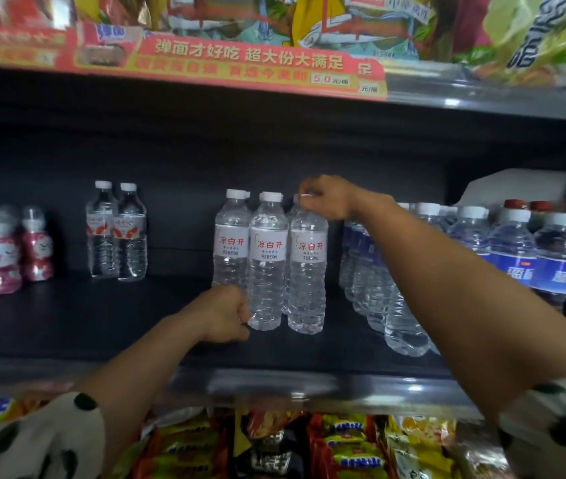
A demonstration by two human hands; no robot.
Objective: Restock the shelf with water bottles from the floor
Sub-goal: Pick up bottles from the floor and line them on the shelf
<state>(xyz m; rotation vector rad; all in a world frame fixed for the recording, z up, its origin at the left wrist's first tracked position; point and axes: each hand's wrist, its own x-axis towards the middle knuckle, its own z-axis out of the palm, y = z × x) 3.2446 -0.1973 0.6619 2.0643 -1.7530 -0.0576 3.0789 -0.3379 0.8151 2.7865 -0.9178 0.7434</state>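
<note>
Restocking step: lining up bottle row | right hand (324,198) pinching cap of rightmost white-label bottle (306,271), standing mid-shelf (102,326) | left hand (226,314) curled at base of leftmost bottle (231,247), grip unclear | advice: sliding upright, labels facing front, bases touching.

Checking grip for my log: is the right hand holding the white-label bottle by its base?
No. The right hand pinches the cap end of the rightmost white-label bottle, while the left hand is down at the base of the row.
</note>
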